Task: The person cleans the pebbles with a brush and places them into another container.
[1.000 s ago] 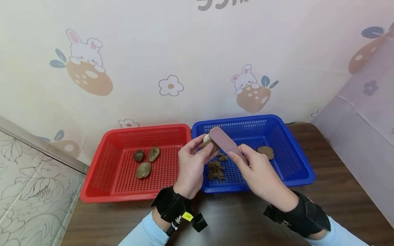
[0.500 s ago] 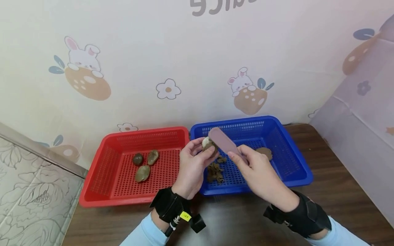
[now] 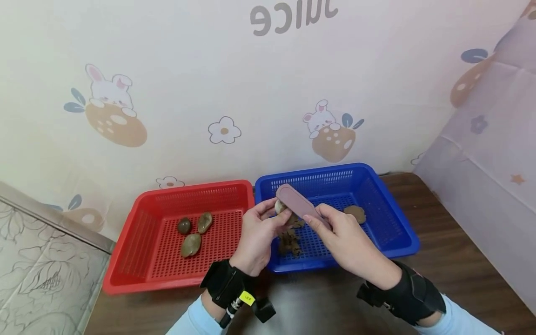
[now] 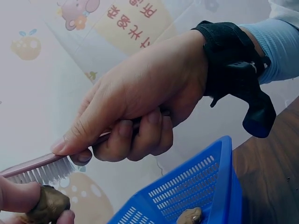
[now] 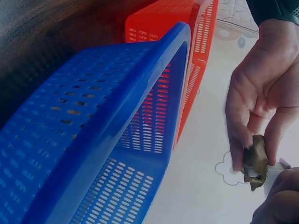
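Observation:
A mud-coated stone (image 4: 48, 205) with a pale patch is pinched in my left hand (image 3: 257, 232), above the left part of the blue basket (image 3: 408, 246). My right hand (image 3: 351, 239) grips the handle of a mauve brush (image 3: 295, 201). Its white bristles (image 4: 46, 173) face the stone in the left wrist view and lie close against it. In the right wrist view, the muddy stone (image 5: 255, 163) sits between the left fingertips and the thumb, beside the bristles. The brush head partly hides the stone in the head view.
The red basket (image 3: 110, 279) at the left holds a dark round stone (image 3: 184, 226) and two greenish stones (image 3: 190, 244). In the blue basket lie brown crumbled clumps (image 3: 289, 243) and a flat brown piece (image 3: 355, 213). Both baskets stand on a dark wooden table (image 3: 310, 302) against a patterned wall.
The head view has tilted upward and turned slightly right, so the baskets appear lower and further left. The brush head covers more of the stone. Both hands keep their holds.

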A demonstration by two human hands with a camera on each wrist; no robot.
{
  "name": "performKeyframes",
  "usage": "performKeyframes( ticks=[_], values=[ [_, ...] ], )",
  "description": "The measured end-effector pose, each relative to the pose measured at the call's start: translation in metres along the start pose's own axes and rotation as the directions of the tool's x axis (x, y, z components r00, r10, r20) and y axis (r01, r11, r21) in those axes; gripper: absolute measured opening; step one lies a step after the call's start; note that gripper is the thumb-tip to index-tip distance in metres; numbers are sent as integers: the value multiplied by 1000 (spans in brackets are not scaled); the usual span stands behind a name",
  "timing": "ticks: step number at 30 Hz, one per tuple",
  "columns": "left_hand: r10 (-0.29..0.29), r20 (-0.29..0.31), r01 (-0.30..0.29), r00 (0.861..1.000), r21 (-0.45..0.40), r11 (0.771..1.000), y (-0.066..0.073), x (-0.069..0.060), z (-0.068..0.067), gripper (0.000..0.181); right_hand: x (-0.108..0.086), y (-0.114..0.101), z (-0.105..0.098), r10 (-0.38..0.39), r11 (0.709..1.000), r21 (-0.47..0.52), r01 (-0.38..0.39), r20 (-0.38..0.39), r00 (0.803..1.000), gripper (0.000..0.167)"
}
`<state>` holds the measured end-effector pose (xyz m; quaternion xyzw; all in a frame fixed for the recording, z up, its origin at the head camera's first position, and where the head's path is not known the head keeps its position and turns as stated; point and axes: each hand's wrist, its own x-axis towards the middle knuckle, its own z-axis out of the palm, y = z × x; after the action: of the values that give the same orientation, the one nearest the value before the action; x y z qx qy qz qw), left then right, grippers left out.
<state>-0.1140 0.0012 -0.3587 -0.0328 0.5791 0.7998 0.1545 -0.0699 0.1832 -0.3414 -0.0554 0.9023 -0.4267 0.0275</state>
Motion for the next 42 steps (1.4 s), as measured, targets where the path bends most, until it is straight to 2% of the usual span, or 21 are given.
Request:
performKeyframes(
  ticks=[6,12,18,22,25,29,31,37,42],
  values=[
    [29,39,-25,999,-100,995,0,0,-2,45,1,2,-6,-1,999,-55,0,-15,1000,38],
    [89,-22,-91,996,-149,985,-1,0,0,43,1,5,-13,3,993,-116,-7,-32,999,41],
    [122,-21,-123,992,-123,985,2,1,1,43,1,-3,-16,3,997,-71,-7,-50,999,42],
    [141,-1,-140,990,-132,981,5,-1,0,40,4,-11,-11,-27,999,-23,27,-7,1000,39],
    [137,21,-133,990,-132,982,5,-1,-1,41,6,-12,-7,-24,1000,-4,24,16,1000,38],
    [105,-5,-106,994,-17,994,4,-1,-4,41,7,-10,-6,-19,1000,-8,19,12,1000,37],
    [89,0,-89,996,-6,996,4,-1,-6,41,7,-10,-7,-21,1000,-16,21,20,1000,38],
    [66,126,-47,990,-150,988,6,0,-7,36,6,-8,-10,-17,998,-67,18,11,1000,39],
    [80,98,-60,992,-190,980,7,0,-8,35,9,-7,-10,-18,993,-117,17,-5,1000,41]
  ],
)
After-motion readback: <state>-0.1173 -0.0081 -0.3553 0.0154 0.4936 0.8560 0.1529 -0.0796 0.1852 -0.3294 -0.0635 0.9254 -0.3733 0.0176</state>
